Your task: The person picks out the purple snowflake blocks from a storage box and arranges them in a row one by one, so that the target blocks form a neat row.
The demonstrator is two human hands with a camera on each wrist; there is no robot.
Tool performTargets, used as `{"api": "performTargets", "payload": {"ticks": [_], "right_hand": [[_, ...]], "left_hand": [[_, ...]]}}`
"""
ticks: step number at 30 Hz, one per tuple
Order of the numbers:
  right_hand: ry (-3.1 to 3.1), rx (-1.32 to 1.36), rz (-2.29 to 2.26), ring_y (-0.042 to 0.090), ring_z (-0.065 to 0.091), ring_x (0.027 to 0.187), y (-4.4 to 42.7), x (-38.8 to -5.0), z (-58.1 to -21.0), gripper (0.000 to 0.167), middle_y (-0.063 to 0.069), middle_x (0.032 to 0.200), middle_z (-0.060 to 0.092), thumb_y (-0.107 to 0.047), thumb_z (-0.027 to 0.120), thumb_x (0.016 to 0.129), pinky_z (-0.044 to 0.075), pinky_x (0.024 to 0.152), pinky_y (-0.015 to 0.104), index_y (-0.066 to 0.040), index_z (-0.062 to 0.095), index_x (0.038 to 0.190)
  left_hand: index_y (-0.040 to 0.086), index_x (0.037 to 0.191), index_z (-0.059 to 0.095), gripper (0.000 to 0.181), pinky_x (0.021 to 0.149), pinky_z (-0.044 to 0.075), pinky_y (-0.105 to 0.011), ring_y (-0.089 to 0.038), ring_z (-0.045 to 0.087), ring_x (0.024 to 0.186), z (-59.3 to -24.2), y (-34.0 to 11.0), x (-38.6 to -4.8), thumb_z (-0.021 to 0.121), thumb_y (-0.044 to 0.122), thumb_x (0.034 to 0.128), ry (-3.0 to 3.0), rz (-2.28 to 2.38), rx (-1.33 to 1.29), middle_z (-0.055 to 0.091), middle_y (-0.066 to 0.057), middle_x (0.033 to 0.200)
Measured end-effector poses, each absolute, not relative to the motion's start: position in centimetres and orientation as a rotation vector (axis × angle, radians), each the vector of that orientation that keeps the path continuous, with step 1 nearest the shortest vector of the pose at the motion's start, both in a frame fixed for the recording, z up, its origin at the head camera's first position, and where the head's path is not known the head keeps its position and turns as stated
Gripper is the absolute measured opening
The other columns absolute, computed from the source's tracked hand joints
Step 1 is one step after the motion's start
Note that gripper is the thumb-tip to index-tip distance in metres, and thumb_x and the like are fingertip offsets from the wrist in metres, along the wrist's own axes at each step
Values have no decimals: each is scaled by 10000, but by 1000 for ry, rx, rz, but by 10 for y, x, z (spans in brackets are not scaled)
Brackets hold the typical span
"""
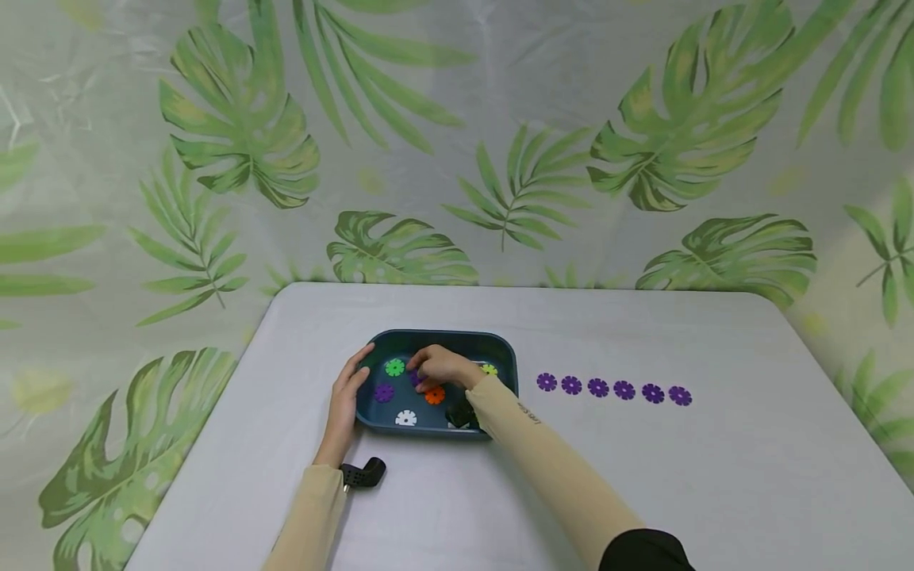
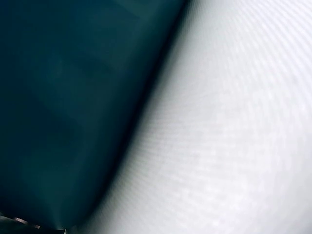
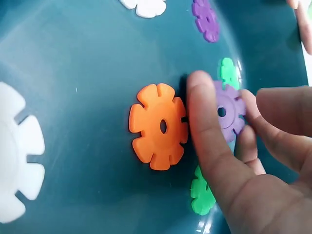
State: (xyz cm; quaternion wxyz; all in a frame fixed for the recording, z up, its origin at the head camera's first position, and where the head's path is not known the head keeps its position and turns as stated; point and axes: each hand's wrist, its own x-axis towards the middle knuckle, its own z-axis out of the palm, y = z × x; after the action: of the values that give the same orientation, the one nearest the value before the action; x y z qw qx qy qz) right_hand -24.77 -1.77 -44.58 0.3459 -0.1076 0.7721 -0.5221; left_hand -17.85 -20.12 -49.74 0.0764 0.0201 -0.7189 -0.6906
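Note:
My right hand (image 1: 444, 367) reaches into a dark teal tray (image 1: 437, 432). Between its index finger and other fingers it pinches a purple flower-shaped disc (image 3: 230, 109), mostly covered by the hand in the head view. Just beside the index finger an orange disc (image 3: 151, 139) lies on the tray floor. My left hand (image 1: 346, 394) holds the tray's left rim, thumb over the edge. Around them in the tray are a green disc (image 1: 395, 367), another purple disc (image 1: 383, 392), a white disc (image 1: 405, 418) and a yellow disc (image 1: 489, 369). The left wrist view shows only tray wall and tablecloth.
Several purple discs (image 1: 598, 388) lie in a row on the white table (image 1: 714, 476), right of the tray. A leaf-patterned curtain (image 1: 514, 182) hangs behind the table. Black wrist cameras (image 1: 366, 473) are worn on both wrists.

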Motion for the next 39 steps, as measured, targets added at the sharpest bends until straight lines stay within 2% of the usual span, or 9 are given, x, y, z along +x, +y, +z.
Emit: {"api": "performTargets", "payload": {"ticks": [3,7,12,17,19,22,25,30,39], "right_hand": [[2045,-278,-1359,158,583,628,-19,-248,-448,194,157,905,604,91,479,913,555,717,306,103,596,1067],[2095,-289,-1367,136,560,589,-18,-249,-449,75,95,743,569,76,520,912,546,647,269,64,592,930],[2087,-372,-1377,138,505,584,-7,-251,-444,109,67,740,541,18,520,939,464,570,246,43,585,1023],[2012,-458,-1415,144,515,633,12,-252,-428,205,88,830,564,-18,503,947,502,675,335,49,593,1119],[1979,-488,-1441,145,524,651,24,-253,-421,214,107,865,571,-25,498,951,512,696,338,55,589,1127],[1940,-507,-1494,146,528,667,44,-255,-415,202,114,892,572,-30,497,957,510,666,283,55,578,1121],[1942,-506,-1532,153,531,691,69,-256,-410,185,96,906,578,-41,498,966,494,647,252,36,574,1115],[2027,-495,-1544,178,535,731,117,-258,-406,185,86,930,597,-68,497,975,498,695,302,29,559,1121],[2162,-371,-1572,228,525,755,224,-253,-422,256,89,860,507,-119,453,1011,503,719,338,61,497,1188]], "left_hand": [[122,1409,480,396,1137,124,-380,-125,245,1389,-497,-201,-178,400,132,1021,-2146,-2072,53,400,-3,1476],[66,1419,454,408,1137,122,-385,-166,228,1402,-480,-198,-171,399,114,1018,-2153,-2093,47,376,-60,1492],[19,1426,425,419,1138,120,-403,-211,209,1412,-467,-195,-164,397,110,1018,-2160,-2106,39,351,-108,1502],[20,1427,424,419,1138,117,-415,-220,208,1413,-467,-195,-164,390,102,1017,-2177,-2084,48,346,-111,1504],[21,1428,422,419,1138,118,-414,-218,208,1413,-466,-195,-164,390,106,1019,-2183,-2077,48,345,-110,1505],[16,1428,420,421,1139,120,-414,-217,207,1414,-467,-195,-164,398,113,1019,-2182,-2079,40,344,-113,1506],[11,1423,426,418,1139,119,-423,-228,207,1414,-471,-196,-166,402,96,1013,-2162,-2090,34,348,-121,1502],[39,1416,448,406,1138,118,-432,-224,213,1413,-488,-200,-175,398,72,1015,-2132,-2091,40,362,-105,1497],[69,1421,452,405,1139,123,-423,-200,218,1410,-496,-201,-177,394,106,1021,-2139,-2059,28,370,-76,1495]]}}
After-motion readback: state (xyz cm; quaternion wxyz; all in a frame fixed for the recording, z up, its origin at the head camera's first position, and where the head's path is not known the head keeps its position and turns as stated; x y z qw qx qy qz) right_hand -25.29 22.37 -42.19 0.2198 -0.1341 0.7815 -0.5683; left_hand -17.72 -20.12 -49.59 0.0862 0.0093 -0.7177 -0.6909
